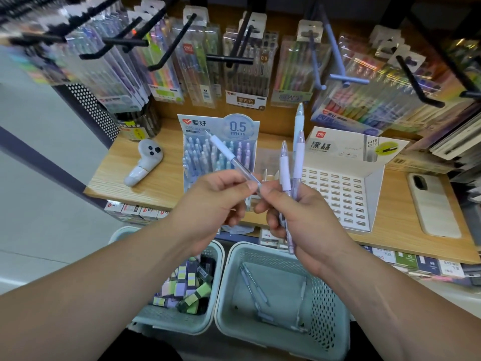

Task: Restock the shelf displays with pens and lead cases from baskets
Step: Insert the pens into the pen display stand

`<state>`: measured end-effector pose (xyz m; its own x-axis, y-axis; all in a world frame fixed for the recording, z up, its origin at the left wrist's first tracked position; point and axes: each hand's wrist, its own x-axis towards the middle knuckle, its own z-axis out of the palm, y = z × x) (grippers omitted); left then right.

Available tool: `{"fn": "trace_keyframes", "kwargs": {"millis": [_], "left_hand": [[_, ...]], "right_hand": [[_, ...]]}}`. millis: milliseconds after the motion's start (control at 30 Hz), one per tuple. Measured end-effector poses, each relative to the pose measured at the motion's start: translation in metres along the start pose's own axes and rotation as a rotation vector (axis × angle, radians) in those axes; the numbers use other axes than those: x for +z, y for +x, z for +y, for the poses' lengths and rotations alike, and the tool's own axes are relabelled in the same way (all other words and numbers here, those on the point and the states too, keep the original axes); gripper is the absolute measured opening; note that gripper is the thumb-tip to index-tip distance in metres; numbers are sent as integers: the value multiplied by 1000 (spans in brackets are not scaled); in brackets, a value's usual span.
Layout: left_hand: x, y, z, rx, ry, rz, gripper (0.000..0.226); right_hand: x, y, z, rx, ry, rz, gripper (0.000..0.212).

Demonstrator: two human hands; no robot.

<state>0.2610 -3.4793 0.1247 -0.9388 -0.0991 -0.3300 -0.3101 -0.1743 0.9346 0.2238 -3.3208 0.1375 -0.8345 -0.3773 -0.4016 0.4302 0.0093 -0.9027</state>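
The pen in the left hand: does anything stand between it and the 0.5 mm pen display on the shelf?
Nothing visible does. The left hand holds the pen directly in front of the pen display, pointing at it. The right hand with its three pens is off to the side.

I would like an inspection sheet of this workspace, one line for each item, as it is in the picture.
Surface: wooden shelf, carrying two displays.
Job's things: pen display, nearly full; lead case display, visible slots empty; left basket holding lead cases; right basket holding a few loose pens.
Clutter: white controller and phone lying on the shelf.
Hands: left hand pinches a single pen; right hand grips three pens, held upright.
Cables: nothing seen.
Surroundings: pen packs hanging on hooks above; small boxes on the shelf below.
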Motion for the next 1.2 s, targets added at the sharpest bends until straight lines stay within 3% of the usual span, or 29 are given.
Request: {"fn": "trace_keyframes", "kwargs": {"millis": [200,333,400,500,633,800,1033,1200], "left_hand": [[-19,-2,7,1,-30,196,15],[-52,-2,11,130,521,373,16],[-70,-2,10,163,665,390,14],[-90,-3,6,214,684,429,21],[-99,-3,7,196,440,495,29],[-104,-1,17,170,372,547,26],[-118,5,23,232,594,578,15],[-107,13,12,316,830,483,17]], "right_hand": [[10,6,4,39,-35,49,8],[11,9,5,57,-29,80,16],[10,9,5,58,-18,79,14],[10,10,5,55,-19,83,19],[10,12,5,52,-22,89,27],[10,12,7,44,-31,88,27],[5,11,6,37,-50,95,25],[1,9,6,37,-53,96,28]]}}
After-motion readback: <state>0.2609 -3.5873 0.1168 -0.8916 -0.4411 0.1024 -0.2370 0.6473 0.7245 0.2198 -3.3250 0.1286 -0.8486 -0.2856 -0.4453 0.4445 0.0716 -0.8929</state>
